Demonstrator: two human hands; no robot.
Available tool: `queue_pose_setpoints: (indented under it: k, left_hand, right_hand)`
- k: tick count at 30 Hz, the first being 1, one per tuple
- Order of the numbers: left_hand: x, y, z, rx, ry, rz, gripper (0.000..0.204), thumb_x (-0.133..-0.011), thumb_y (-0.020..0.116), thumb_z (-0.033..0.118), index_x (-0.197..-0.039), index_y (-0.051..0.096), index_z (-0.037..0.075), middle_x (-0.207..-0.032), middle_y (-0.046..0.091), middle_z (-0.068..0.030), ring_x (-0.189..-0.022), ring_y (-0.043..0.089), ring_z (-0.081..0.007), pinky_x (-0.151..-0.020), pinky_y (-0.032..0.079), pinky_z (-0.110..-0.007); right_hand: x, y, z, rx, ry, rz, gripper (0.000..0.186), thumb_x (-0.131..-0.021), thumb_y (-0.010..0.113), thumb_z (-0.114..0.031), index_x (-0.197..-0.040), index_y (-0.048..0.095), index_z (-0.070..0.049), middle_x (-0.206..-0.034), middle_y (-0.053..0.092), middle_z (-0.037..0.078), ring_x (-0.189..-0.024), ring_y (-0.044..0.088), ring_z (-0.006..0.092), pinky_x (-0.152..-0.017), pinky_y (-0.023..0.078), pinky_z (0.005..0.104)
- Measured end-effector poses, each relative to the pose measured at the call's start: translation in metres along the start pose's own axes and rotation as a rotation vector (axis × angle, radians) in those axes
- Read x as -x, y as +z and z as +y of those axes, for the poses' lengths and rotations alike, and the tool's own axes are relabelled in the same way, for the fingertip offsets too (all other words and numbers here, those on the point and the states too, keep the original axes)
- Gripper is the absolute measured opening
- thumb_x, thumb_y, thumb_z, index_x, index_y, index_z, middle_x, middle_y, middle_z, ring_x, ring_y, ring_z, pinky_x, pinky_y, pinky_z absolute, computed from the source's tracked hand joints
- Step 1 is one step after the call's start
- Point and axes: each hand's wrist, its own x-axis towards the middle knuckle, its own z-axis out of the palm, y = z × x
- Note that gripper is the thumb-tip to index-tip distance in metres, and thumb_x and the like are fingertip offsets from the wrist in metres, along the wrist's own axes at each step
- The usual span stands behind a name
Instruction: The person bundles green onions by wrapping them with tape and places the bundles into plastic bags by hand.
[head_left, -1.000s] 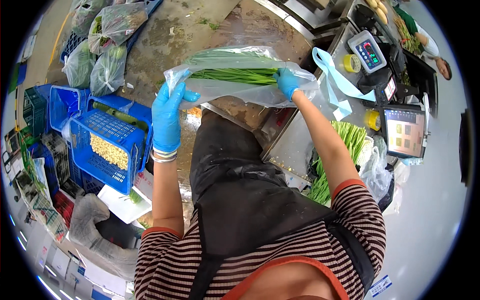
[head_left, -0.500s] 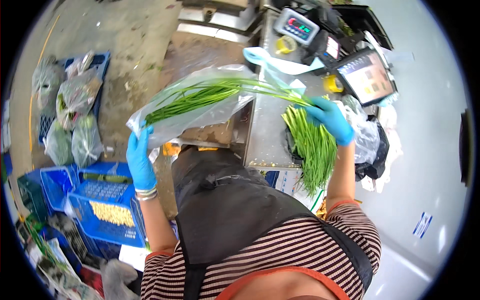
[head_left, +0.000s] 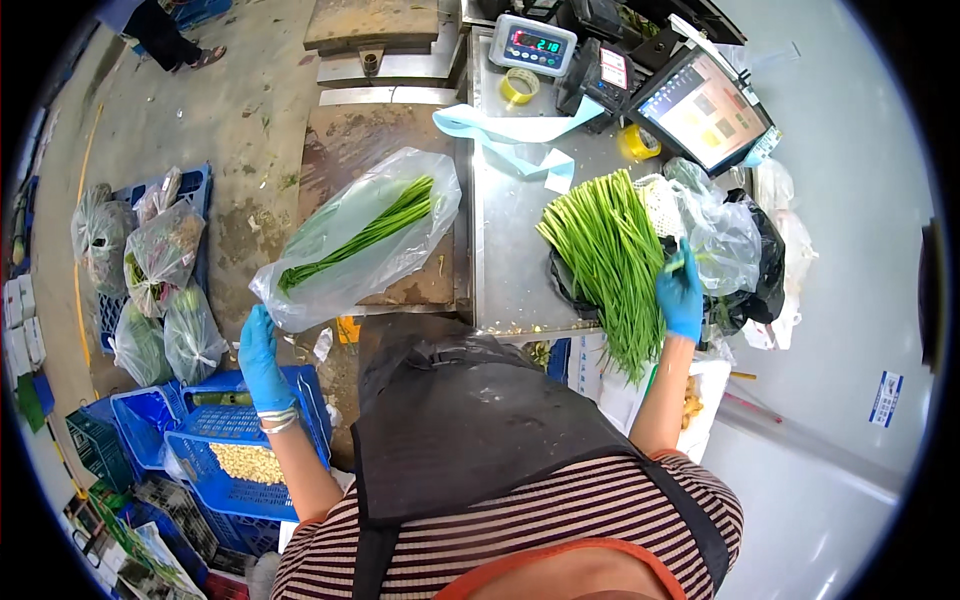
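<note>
My left hand (head_left: 262, 360), in a blue glove, has its fingers closed at the lower left corner of a clear plastic bag (head_left: 400, 258). A bundle of green chives (head_left: 362, 232) lies inside that bag, above the brown board. My right hand (head_left: 680, 304), also gloved in blue, pinches a small pale green bit of stalk (head_left: 676, 264). Just left of it a larger heap of chives (head_left: 605, 255) rests on the metal table, leaves hanging over the near edge. Part of a black bag (head_left: 568, 285) shows under the heap.
On the metal table (head_left: 510, 290) are a light blue strip (head_left: 500, 127), tape rolls (head_left: 519, 86), a digital scale (head_left: 535, 45) and a touch screen (head_left: 705, 110). Crumpled plastic bags (head_left: 730, 250) lie at right. Blue crates (head_left: 215, 430) and bagged vegetables (head_left: 165, 255) are at left. A person's leg (head_left: 165, 40) shows far left.
My right hand has drawn back from the long chives stretching out of the bag and moved lower, beside the heap. The bagged chives now lie within the bag. My left hand has lowered slightly.
</note>
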Motion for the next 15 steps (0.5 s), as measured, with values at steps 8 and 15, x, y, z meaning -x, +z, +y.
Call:
queue_pose_setpoints:
  k: [8,15]
  left_hand:
    - [0.010,0.021,-0.003,-0.107,-0.030,0.067,0.028,-0.094,0.061,0.022,-0.111,0.064,0.001,-0.103,0.063,-0.0017,-0.093,0.055,-0.0102,-0.085,0.044,-0.025]
    - [-0.024,0.040,-0.004,-0.312,0.314,-0.399,0.032,-0.098,0.053,0.022,-0.117,0.059,-0.003,-0.105,0.063,-0.0054,-0.092,0.057,-0.0136,-0.085,0.047,-0.030]
  right_hand:
    - [-0.076,0.125,0.179,1.066,0.180,-0.266,0.061,-0.092,0.060,-0.022,-0.144,0.034,-0.003,-0.135,0.049,0.016,-0.122,0.050,0.0263,-0.098,0.044,0.0365]
    - [-0.167,0.100,0.388,2.181,-0.313,-0.366,0.089,-0.065,0.082,-0.032,-0.135,0.042,0.006,-0.113,0.063,0.022,-0.092,0.064,0.0348,-0.087,0.049,0.0348]
